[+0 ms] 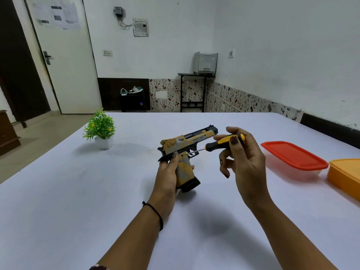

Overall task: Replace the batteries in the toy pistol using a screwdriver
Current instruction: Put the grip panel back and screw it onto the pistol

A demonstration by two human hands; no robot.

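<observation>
A gold, grey and black toy pistol [187,145] is held above the white table, barrel pointing away to the right. My left hand [167,176] grips its handle from the left, thumb lying near the top of the grip. My right hand [241,158] pinches the black and yellow handle of a screwdriver [220,142] between thumb and fingers. The thin metal shaft runs left and down, and its tip meets the pistol's side just above the grip. The screw itself is too small to make out.
A clear container with a red lid [294,155] lies on the table [78,191] at the right, with an orange container [345,175] beside it at the edge. A small green potted plant [101,129] stands at the far left of the table.
</observation>
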